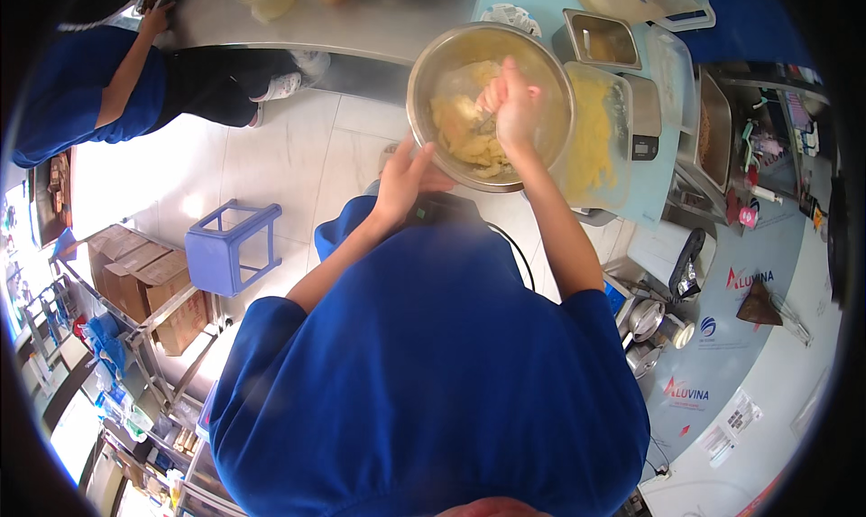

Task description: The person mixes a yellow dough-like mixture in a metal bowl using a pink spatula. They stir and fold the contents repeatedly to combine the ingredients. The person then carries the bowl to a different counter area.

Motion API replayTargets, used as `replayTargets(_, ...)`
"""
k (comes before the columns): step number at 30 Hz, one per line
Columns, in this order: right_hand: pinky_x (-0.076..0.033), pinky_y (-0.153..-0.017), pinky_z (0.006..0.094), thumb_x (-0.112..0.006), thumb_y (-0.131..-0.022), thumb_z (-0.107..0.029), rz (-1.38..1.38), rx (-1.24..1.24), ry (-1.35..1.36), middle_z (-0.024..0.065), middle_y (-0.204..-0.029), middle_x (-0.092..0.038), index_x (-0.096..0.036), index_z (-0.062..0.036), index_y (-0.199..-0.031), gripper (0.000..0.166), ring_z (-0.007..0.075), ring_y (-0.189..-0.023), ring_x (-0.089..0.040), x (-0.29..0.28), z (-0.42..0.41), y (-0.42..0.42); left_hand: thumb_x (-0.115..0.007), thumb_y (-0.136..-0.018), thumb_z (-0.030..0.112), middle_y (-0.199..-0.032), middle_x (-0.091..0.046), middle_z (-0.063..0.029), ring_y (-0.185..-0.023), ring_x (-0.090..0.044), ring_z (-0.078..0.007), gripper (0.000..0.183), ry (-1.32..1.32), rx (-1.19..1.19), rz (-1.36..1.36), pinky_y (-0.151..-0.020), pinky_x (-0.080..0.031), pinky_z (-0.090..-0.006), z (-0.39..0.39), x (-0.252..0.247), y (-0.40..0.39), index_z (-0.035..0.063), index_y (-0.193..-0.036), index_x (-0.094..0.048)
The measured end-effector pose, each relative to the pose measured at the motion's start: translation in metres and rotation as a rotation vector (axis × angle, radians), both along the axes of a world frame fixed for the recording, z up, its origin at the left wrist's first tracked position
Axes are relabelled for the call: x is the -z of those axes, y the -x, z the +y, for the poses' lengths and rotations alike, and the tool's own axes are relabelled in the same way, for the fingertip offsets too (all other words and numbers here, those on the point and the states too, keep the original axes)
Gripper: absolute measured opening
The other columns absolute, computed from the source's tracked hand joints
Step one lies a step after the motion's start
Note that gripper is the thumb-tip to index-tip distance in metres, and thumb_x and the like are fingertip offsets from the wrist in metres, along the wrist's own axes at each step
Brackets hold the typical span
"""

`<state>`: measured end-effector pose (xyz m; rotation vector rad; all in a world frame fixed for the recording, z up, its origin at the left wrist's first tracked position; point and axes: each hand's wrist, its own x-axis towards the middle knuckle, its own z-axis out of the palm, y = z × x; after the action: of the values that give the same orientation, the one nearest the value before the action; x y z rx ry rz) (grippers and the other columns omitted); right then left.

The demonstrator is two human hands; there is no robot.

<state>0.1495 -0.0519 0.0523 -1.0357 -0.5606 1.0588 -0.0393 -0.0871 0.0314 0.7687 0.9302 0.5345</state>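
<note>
In front of me is a stainless steel mixing bowl (417, 114), tilted so that its inside faces me. A lumpy pale yellow dough-like mixture (473, 145) lies in its lower left part. My left hand (406, 185) holds the bowl at its near left rim, the thumb by the edge. Over the inside of the bowl, my right hand (514, 111) is closed in a fist, slightly blurred. A thin metal utensil (484, 124) shows below that fist and reaches into the mixture; its handle is hidden in the hand.
Right of the bowl stand a clear plastic container of yellow mixture (592, 138), a digital scale (643, 114) and a steel pan (602, 40). A steel counter (379, 16) extends left. Another person (88, 91) stands far left. A blue plastic stool (233, 246) and cardboard boxes (149, 273) are behind left.
</note>
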Motion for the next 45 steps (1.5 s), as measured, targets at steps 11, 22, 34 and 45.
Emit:
replayTargets(11, -0.029, -0.044, 0.0311, -0.054, -0.101, -0.03, -0.166, 0.169, 0.047, -0.0023, -0.046, -0.031, -0.033, -0.013, -0.053, 0.055, 0.0103, -0.041, -0.028, 0.015, 0.003, -0.021, -0.056, -0.1, 0.015, -0.092, -0.069, -0.017, -0.076, -0.071, -0.0218, 0.069, -0.085, 0.042, 0.019, -0.072, -0.061, -0.0322, 0.014, 0.002, 0.009, 0.004, -0.154, -0.014)
replayTargets(22, -0.045, -0.063, 0.0286, -0.056, -0.097, -0.022, -0.558, -0.014, 0.213, 0.0056, -0.075, -0.058, -0.062, -0.0014, -0.088, 0.023, 0.0157, -0.068, -0.061, -0.013, -0.052, -0.048, -0.064, -0.095, 0.02, -0.105, -0.069, -0.0113, -0.088, -0.068, -0.0185, 0.057, -0.433, -0.007, 0.141, -0.076, -0.054, -0.0303, 0.068, 0.029, 0.021, 0.0006, -0.143, -0.04)
replayTargets(34, -0.052, -0.069, 0.0427, -0.055, -0.084, -0.004, -1.754, -0.179, 0.704, 0.0153, -0.096, -0.065, -0.062, -0.0059, -0.113, 0.03, 0.03, -0.082, -0.066, -0.032, -0.093, 0.021, -0.045, -0.08, -0.005, -0.142, -0.05, -0.0114, -0.128, -0.048, -0.0188, 0.064, -0.476, 0.261, -0.088, -0.106, -0.037, -0.0294, 0.162, 0.018, -0.061, 0.0035, -0.143, -0.046)
replayTargets(45, -0.054, -0.064, 0.0433, -0.052, -0.09, -0.011, -1.601, -0.138, 0.889, 0.0144, -0.083, -0.067, -0.061, -0.005, -0.097, 0.013, 0.0328, -0.076, -0.068, -0.047, -0.088, 0.02, -0.04, -0.091, 0.002, -0.154, -0.033, -0.0145, -0.137, -0.038, -0.0226, 0.063, -0.387, -0.05, -0.194, -0.113, -0.031, -0.0335, 0.105, 0.019, -0.031, 0.0056, -0.153, -0.027)
